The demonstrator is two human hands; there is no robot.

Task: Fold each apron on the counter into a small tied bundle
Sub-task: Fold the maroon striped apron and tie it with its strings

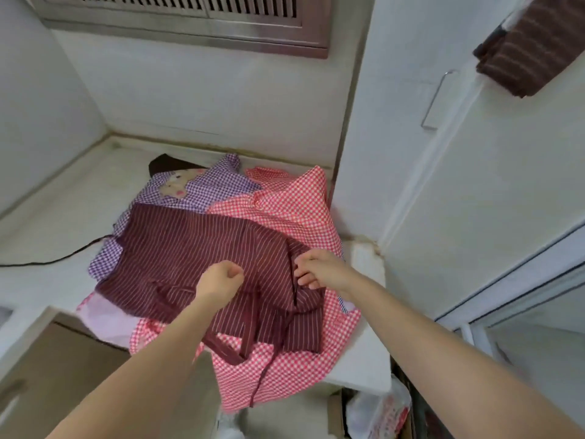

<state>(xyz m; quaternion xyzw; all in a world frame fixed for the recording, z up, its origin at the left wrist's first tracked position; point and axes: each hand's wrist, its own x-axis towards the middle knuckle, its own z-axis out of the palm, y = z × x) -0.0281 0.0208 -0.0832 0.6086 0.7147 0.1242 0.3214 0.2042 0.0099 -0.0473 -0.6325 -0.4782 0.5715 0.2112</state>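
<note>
Left hand (220, 279) fisted, gripping maroon striped apron (177, 248) — fingertips hidden; right hand (320, 269) pinches its fold.

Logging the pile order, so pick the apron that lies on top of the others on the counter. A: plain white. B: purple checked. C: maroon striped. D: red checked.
C: the maroon striped apron lies spread over the purple checked apron and the red checked apron, and the right hand grips a fold of it.
</note>
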